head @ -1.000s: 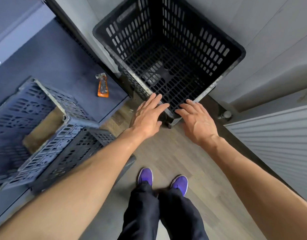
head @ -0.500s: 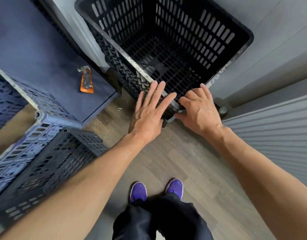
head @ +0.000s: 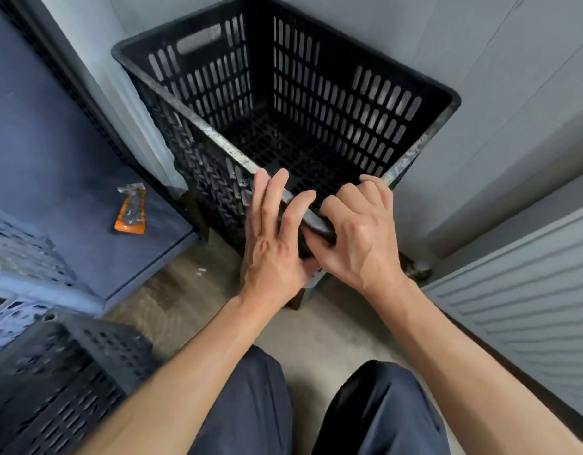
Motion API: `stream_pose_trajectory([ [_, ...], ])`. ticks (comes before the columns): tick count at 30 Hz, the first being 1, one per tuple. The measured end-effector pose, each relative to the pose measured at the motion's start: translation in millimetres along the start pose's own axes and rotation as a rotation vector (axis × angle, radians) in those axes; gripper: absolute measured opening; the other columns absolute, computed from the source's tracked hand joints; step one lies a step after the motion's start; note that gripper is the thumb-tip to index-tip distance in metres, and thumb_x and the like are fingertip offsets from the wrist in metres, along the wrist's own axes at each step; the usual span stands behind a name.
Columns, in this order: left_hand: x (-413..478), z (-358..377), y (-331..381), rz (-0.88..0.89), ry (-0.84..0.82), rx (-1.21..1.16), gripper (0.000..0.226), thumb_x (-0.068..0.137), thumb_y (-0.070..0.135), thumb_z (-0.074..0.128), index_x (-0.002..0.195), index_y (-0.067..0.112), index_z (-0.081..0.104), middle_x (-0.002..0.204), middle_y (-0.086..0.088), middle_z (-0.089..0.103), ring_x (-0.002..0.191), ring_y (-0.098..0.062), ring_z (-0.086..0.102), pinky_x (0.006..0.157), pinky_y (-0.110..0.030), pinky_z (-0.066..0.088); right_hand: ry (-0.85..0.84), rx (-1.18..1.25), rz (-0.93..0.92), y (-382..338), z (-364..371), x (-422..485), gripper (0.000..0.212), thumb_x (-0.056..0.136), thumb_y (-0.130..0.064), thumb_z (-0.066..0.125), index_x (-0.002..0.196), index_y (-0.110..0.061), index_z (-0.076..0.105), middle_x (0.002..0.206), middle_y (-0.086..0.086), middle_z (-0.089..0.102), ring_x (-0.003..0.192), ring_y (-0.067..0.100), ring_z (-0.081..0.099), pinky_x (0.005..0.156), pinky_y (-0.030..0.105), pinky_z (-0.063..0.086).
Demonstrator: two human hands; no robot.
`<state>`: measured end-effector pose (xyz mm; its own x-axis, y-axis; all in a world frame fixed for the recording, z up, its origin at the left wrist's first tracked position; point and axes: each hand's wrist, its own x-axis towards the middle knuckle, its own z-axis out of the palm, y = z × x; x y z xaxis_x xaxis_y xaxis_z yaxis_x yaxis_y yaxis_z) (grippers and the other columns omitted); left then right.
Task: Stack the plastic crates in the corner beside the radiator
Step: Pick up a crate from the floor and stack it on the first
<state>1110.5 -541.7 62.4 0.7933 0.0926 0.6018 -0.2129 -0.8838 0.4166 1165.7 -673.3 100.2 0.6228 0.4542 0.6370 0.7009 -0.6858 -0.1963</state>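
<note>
A black slotted plastic crate (head: 198, 126) stands empty in the corner between two grey walls, one corner pointing at me. My right hand (head: 359, 234) is curled over the rim at that near corner, gripping it. My left hand (head: 273, 244) lies flat against the outside of the same corner, fingers straight and spread over the rim. A dark grey crate (head: 63, 382) sits at the lower left, and a lighter blue-grey crate (head: 17, 267) lies beside it at the left edge, both blurred.
The white ribbed radiator (head: 526, 307) runs along the right wall. A dark blue cabinet top (head: 70, 172) on the left carries an orange packet (head: 131, 210). My knees in dark trousers fill the bottom centre over wood-look flooring.
I have crouched lower, so the black crate looks larger and my shoes are hidden. My right hand has closed on the crate's near corner; my left hand has pressed closer against it.
</note>
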Motion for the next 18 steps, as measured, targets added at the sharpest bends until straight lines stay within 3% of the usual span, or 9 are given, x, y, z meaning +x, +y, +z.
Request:
stream_pose_trajectory([
  [3, -1, 15, -3, 0.021, 0.078, -0.029, 0.078, 0.076, 0.037, 0.075, 0.137, 0.011, 0.033, 0.152, -0.022, 0.021, 0.147, -0.041, 0.002, 0.116, -0.056, 0.019, 0.091, 0.026, -0.038, 4, 8, -2, 0.029, 0.084, -0.034, 0.063, 0.068, -0.011, 0.057, 0.068, 0.002, 0.045, 0.070, 0.024, 0.041, 0.087, 0.036, 0.036],
  [7, -3, 18, -6, 0.056, 0.111, -0.010, 0.081, 0.076, 0.040, 0.073, 0.138, 0.009, 0.031, 0.152, -0.023, 0.021, 0.147, -0.039, 0.001, 0.116, -0.056, 0.020, 0.102, 0.021, -0.039, 4, 12, -6, 0.028, 0.083, -0.036, 0.064, 0.070, -0.012, 0.055, 0.070, 0.000, 0.044, 0.073, 0.023, 0.042, 0.084, 0.037, 0.037],
  [14, -9, -11, 7, -0.005, -0.059, 0.000, 0.099, 0.078, 0.039, 0.077, 0.153, 0.012, 0.018, 0.161, -0.014, -0.002, 0.149, -0.028, -0.009, 0.115, -0.054, 0.025, -0.009, -0.014, -0.020, -3, -5, -8, 0.025, 0.086, -0.043, 0.062, 0.085, -0.018, 0.062, 0.083, -0.003, 0.050, 0.083, 0.020, 0.045, 0.101, 0.037, 0.034],
  [18, -55, 3, 6, -0.198, 0.004, -0.121, 0.106, 0.078, 0.029, 0.079, 0.155, 0.017, 0.007, 0.162, -0.005, -0.001, 0.150, -0.021, 0.007, 0.113, -0.032, 0.029, -0.050, -0.013, -0.041, -1, -6, -9, 0.028, 0.083, -0.045, 0.064, 0.097, -0.021, 0.063, 0.093, -0.004, 0.054, 0.093, 0.020, 0.049, 0.114, 0.039, 0.025],
])
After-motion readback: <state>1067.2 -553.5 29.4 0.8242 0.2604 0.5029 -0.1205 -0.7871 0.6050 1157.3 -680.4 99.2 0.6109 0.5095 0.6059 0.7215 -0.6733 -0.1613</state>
